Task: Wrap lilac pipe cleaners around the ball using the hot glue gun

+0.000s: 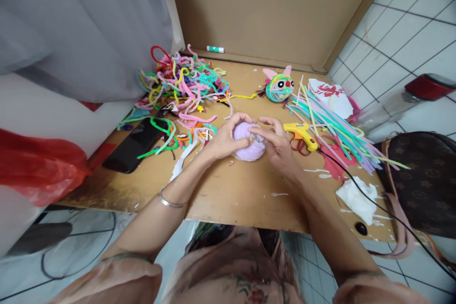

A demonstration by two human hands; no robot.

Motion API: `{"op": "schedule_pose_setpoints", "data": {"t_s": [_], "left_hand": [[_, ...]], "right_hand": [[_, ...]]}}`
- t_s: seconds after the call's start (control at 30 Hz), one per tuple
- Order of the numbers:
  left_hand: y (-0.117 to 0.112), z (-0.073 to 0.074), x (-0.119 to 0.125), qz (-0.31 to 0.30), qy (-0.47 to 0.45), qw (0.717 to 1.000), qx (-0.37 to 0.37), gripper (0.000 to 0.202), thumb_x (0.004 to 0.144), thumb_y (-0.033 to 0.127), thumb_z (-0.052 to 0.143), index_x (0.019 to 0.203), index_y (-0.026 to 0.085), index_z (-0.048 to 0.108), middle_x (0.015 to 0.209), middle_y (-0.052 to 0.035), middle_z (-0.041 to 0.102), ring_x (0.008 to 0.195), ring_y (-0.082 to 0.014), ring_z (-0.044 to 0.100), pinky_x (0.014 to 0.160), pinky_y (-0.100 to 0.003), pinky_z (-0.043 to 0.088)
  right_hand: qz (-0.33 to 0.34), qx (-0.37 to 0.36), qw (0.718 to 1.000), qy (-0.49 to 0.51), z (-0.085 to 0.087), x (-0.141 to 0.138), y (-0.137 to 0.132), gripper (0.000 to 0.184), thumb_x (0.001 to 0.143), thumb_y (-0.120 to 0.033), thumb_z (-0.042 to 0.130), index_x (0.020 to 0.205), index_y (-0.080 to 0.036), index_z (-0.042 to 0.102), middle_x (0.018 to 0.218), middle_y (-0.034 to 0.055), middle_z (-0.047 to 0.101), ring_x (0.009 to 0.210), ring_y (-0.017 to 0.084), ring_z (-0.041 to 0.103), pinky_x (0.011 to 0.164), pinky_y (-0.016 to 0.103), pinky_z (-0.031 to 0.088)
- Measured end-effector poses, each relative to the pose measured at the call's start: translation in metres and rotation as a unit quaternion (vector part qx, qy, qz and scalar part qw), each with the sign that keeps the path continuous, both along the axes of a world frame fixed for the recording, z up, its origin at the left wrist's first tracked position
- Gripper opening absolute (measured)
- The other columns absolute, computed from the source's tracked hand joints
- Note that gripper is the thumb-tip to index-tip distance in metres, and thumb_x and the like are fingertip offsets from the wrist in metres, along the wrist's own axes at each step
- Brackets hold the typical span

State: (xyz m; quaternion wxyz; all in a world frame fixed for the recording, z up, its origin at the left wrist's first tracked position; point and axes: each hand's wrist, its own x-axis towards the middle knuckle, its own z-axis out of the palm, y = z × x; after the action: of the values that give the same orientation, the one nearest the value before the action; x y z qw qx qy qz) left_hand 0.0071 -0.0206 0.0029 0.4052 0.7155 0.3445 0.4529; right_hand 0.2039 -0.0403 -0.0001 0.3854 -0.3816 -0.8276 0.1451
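A lilac ball (245, 152), wrapped in fuzzy strands with a greyish patch on its upper right, is held just above or on the wooden table. My left hand (228, 137) curls around its left side, thumb lying across the front. At the right, my right hand (276, 140) is bent inward with fingertips pressed against the ball by that patch. Whether something small sits between those fingertips is too small to tell. Close to my right hand lies a yellow glue gun (301, 134), with red-handled scissors (301, 148) partly under it.
Tangled pipe cleaners (188, 80) heap at the back left, near a black phone (131, 147). Behind the ball sits a decorated ball with eyes and pink ears (280, 88). Straight pipe cleaners (331, 118), a white tissue (358, 197), a cable (377, 213) and a brown bag (423, 180) occupy the right.
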Motion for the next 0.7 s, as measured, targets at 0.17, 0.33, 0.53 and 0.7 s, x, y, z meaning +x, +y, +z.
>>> {"op": "schedule_pose_setpoints", "data": {"t_s": [0.17,0.33,0.53,0.7], "left_hand": [[-0.0007,0.0015,0.0006,0.009,0.019,1.0,0.007,0.042,0.068,0.027,0.066,0.107,0.02,0.051,0.11,-0.005,0.059,0.105,-0.0207,0.056,0.097,-0.035,0.045],[-0.0004,-0.0008,0.0021,0.008,0.005,1.0,0.007,0.045,0.067,0.027,0.067,0.108,0.02,0.05,0.113,-0.0062,0.057,0.11,-0.0225,0.055,0.102,-0.038,0.044],[-0.0001,-0.0028,0.0014,0.0,-0.006,1.0,0.014,0.048,0.068,0.027,0.069,0.111,0.021,0.048,0.129,-0.0099,0.054,0.126,-0.0254,0.052,0.113,-0.043,0.037],[0.0001,-0.003,0.0005,-0.003,0.0,1.0,0.024,0.049,0.07,0.027,0.07,0.114,0.021,0.05,0.122,-0.0083,0.058,0.119,-0.0244,0.056,0.108,-0.042,0.043]], "right_hand": [[-0.032,-0.006,0.999,0.005,-0.0066,0.0003,0.0033,0.046,0.097,-0.019,0.034,0.132,-0.029,0.062,0.132,0.0098,0.05,0.129,0.025,0.049,0.111,0.052,0.04],[-0.052,-0.012,0.998,0.022,-0.0069,-0.0046,0.0009,0.05,0.092,-0.013,0.036,0.13,-0.029,0.063,0.129,0.0093,0.052,0.127,0.026,0.05,0.111,0.051,0.042],[-0.054,-0.016,0.997,0.045,-0.0086,-0.0052,0.0011,0.051,0.088,-0.009,0.037,0.126,-0.029,0.065,0.128,0.0091,0.052,0.126,0.026,0.051,0.11,0.05,0.043],[-0.05,-0.003,0.999,0.019,-0.0091,-0.0017,0.0031,0.049,0.091,-0.012,0.036,0.127,-0.032,0.064,0.129,0.0079,0.051,0.128,0.024,0.05,0.109,0.05,0.043]]}}
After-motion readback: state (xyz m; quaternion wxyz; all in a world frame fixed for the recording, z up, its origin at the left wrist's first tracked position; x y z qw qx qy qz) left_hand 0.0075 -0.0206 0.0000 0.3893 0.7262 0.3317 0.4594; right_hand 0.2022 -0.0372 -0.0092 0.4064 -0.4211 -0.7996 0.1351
